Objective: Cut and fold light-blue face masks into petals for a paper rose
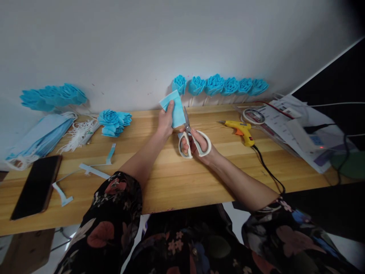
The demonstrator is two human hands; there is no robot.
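Observation:
A folded piece of light-blue mask fabric is pinched in my left hand, thumb lying over its face. My right hand has its thumb and fingers through the white handles of a pair of scissors. The blades point up and away from me, slightly parted, just right of the fabric's edge. A small bluish bit shows beside the left scissor handle; what it is I cannot tell. Behind the fabric, several blue fabric roses stand in a row against the wall.
At left lie stacked face masks, white ear loops, blue roses, cut strips and a phone. More roses lean behind. At right are a yellow glue gun with its cord, a tape roll and papers.

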